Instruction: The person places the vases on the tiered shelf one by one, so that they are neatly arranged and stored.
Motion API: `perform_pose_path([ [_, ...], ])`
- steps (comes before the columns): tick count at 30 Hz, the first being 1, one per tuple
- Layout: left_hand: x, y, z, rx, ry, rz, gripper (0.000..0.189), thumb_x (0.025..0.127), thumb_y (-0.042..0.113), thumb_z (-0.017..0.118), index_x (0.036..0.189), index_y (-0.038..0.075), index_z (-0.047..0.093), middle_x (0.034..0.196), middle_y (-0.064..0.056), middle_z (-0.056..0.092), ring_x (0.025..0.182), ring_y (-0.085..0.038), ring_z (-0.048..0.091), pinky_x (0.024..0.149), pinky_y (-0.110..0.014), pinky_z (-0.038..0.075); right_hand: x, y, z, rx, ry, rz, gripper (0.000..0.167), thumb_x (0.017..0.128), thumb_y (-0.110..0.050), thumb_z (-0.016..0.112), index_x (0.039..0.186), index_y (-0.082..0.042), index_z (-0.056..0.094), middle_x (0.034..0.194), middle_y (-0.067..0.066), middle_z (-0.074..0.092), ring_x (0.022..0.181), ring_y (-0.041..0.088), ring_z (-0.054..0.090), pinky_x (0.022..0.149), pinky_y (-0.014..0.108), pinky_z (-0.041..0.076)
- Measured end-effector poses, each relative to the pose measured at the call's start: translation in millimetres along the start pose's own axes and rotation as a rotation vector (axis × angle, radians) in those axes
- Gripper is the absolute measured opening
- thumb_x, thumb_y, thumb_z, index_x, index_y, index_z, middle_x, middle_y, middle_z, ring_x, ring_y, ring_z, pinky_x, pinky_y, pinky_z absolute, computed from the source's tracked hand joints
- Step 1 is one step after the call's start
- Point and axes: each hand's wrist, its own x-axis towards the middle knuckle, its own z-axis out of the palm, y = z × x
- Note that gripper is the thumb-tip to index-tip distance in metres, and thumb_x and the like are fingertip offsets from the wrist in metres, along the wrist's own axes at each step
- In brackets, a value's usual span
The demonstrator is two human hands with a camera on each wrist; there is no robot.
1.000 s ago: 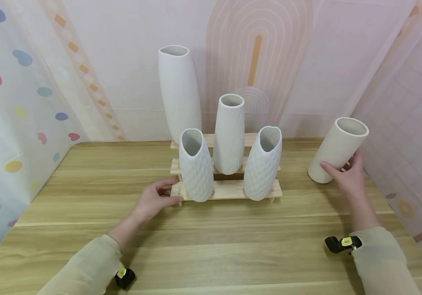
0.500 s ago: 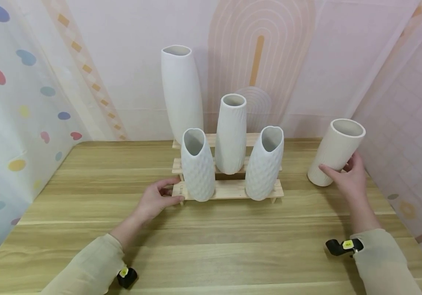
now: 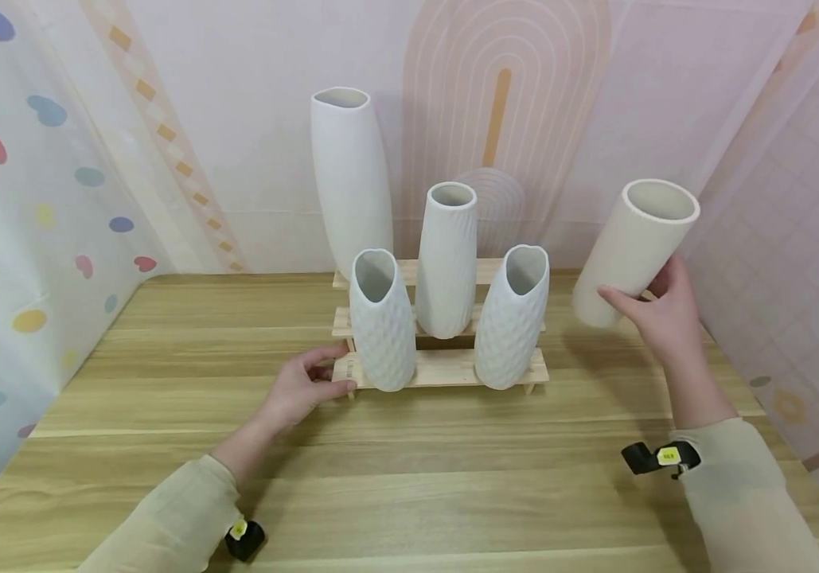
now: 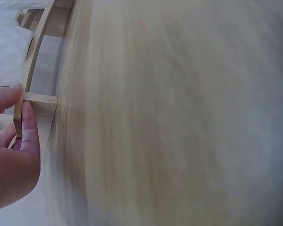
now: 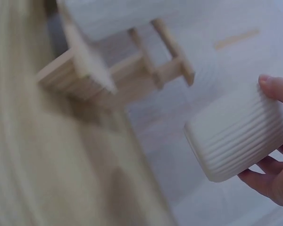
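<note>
My right hand [image 3: 663, 314] grips a white ribbed cylindrical vase [image 3: 631, 247] around its lower half, tilted with its mouth leaning right and held above the table. Its ridges and base edge show in the right wrist view, where the vase [image 5: 240, 132] is in the fingers. At the left end of a three-tier wooden stand [image 3: 445, 370], my left hand [image 3: 302, 386] pinches the lowest board between thumb and fingers. Two dimpled vases, a left one [image 3: 384, 342] and a right one [image 3: 512, 334], stand on that board. A fluted vase [image 3: 447, 263] stands on the middle tier.
A tall smooth vase [image 3: 352, 183] stands at the left of the top tier, close to the patterned back curtain [image 3: 259, 143]. The wood-grain table [image 3: 452, 477] runs up to curtains at the left and right. Bare board shows right of the tall vase.
My right hand has lifted the ribbed vase off the table, moving it up and slightly left. My left hand stays at the stand's end, and the other vases have not moved.
</note>
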Motion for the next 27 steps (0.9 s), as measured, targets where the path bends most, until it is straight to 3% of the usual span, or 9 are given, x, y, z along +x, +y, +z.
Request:
perform_pose_path([
  [7,-0.4,0.7,0.6,0.006,0.007,0.004,0.057,0.082,0.005,0.081,0.133,-0.003,0.058,0.117,-0.019,0.062,0.09,-0.021,0.058,0.068,-0.023,0.052,16.1,-27.6,14.2,0.129,-0.043,-0.096,0.078,0.076,0.004,0.081,0.142,-0.014,0.045,0.126,0.004,0.056,0.11,0.016,0.058,0.082,0.019,0.05],
  [13,-0.2,-0.1,0.0,0.022,0.007,0.007,0.057,0.082,0.007,0.081,0.133,-0.003,0.058,0.118,-0.019,0.062,0.09,-0.022,0.058,0.068,-0.023,0.052,27.7,-36.8,31.8,0.268,-0.121,-0.121,0.076,0.074,0.011,0.079,0.139,-0.01,0.046,0.126,0.008,0.057,0.11,0.019,0.059,0.084,0.022,0.051],
  [27,2.5,-4.3,0.9,0.031,-0.008,0.006,0.058,0.081,0.007,0.081,0.134,-0.001,0.058,0.123,-0.019,0.061,0.092,-0.021,0.06,0.07,-0.025,0.054,45.4,-46.1,54.2,0.112,-0.239,-0.081,0.077,0.08,0.001,0.077,0.145,-0.009,0.038,0.134,0.015,0.053,0.112,0.02,0.057,0.086,0.024,0.049],
])
